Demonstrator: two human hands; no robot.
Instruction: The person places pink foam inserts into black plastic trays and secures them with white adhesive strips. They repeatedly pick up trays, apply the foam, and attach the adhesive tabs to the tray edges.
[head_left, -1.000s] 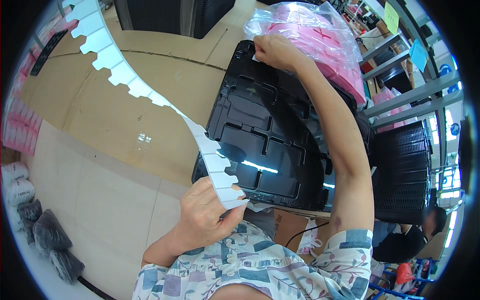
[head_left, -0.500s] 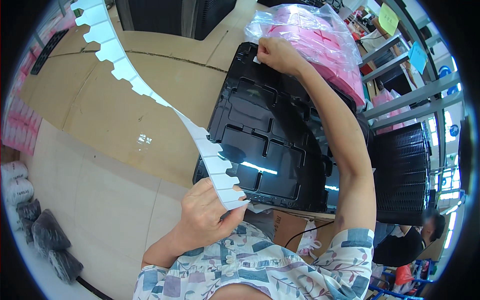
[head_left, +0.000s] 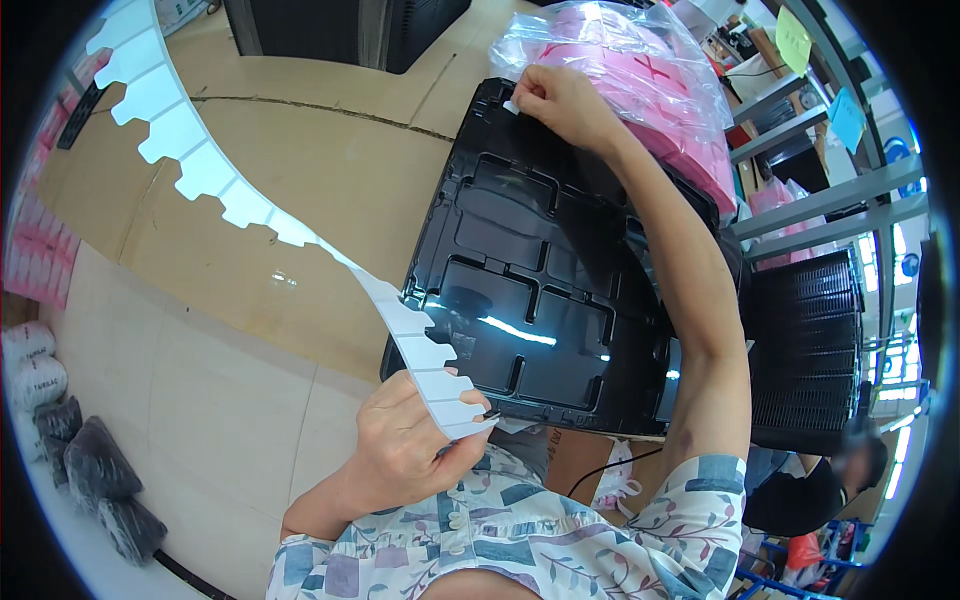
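Observation:
My left hand [head_left: 410, 430] is closed on the lower end of a long white notched strip [head_left: 440, 395], marked off by cross lines. The strip curves and twists up to the far left, past the picture's edge. A stack of black moulded plastic trays [head_left: 480, 235] lies beneath my right arm, its shiny top divided into shallow recesses. At the top tray's far left corner, my right hand [head_left: 562, 103] has its fingers pinched together at a small white label [head_left: 511, 106]. The fingers partly hide that label.
Pink items in clear plastic [head_left: 640, 60] lie beyond the trays. More black trays [head_left: 805, 345] are stacked at right, by a grey metal rack [head_left: 830, 205]. Brown cardboard [head_left: 270, 180] covers part of the table. Dark bags [head_left: 100, 460] sit lower left; another person [head_left: 810, 490] is lower right.
The strip's far part has swung left and now shows its face more broadly. My right hand has lifted slightly, uncovering more of the white label. My left hand is almost still.

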